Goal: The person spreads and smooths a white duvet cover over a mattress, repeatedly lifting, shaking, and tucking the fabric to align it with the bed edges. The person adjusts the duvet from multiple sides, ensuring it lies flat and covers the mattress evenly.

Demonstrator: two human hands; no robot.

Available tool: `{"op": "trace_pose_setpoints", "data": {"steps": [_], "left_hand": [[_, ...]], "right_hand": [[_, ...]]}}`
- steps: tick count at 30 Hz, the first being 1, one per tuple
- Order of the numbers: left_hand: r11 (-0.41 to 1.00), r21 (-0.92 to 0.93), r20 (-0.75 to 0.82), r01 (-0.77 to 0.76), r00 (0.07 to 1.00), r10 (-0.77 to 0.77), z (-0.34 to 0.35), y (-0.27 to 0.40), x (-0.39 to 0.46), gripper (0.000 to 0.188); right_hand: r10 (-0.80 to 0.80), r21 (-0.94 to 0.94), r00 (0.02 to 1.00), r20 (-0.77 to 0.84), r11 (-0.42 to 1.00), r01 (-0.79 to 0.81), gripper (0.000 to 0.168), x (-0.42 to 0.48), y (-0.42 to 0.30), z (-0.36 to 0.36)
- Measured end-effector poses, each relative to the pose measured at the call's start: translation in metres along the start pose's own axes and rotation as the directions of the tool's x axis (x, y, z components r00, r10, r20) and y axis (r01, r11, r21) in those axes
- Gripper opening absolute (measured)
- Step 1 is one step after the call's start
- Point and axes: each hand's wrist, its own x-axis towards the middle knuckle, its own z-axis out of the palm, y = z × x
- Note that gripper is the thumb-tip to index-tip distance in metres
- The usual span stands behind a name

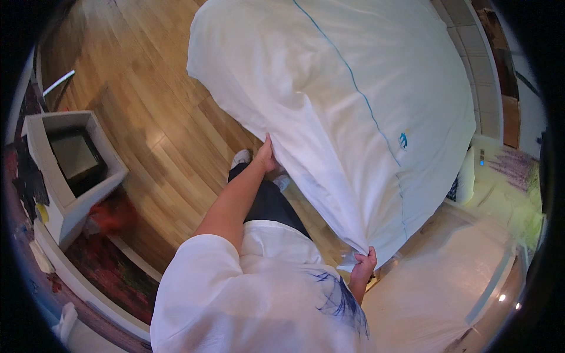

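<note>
A large white bed cover (309, 57) with a thin blue line and a small blue embroidered motif (403, 140) spreads over what looks like a bed. My left hand (267, 157) grips its near edge, thumb on top and fingers hidden beneath the fabric. Further along the same edge, my right hand (364, 264) is closed around a bunched corner of the cover. Taut folds run from that corner up across the fabric between my hands. Below the left hand, my shoes show on the floor.
Wood-plank floor (145, 88) extends to the left. A white open-fronted cabinet (95, 132) with a dark-framed panel inside stands there, a blurred red item (115, 214) beside it. At lower right lies translucent plastic sheeting (423, 282). A padded headboard (474, 57) edges the bed, near a painted surface (507, 176).
</note>
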Motion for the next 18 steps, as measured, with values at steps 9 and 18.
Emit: {"op": "trace_pose_setpoints", "data": {"steps": [9, 18], "left_hand": [[0.902, -0.134, -0.359, -0.41, 0.868, 0.342, 0.052, -0.009, 0.018, 0.06], [0.606, 0.378, -0.541, -0.7, 0.364, 0.758, 0.083, 0.06, -0.145, 0.045]], "right_hand": [[-0.028, -0.161, 0.989, 0.143, 0.986, 0.051, 0.02, 0.022, -0.015, -0.018], [-0.074, -0.583, 0.839, 0.539, 0.686, 0.435, 0.014, 0.036, 0.016, -0.019]]}}
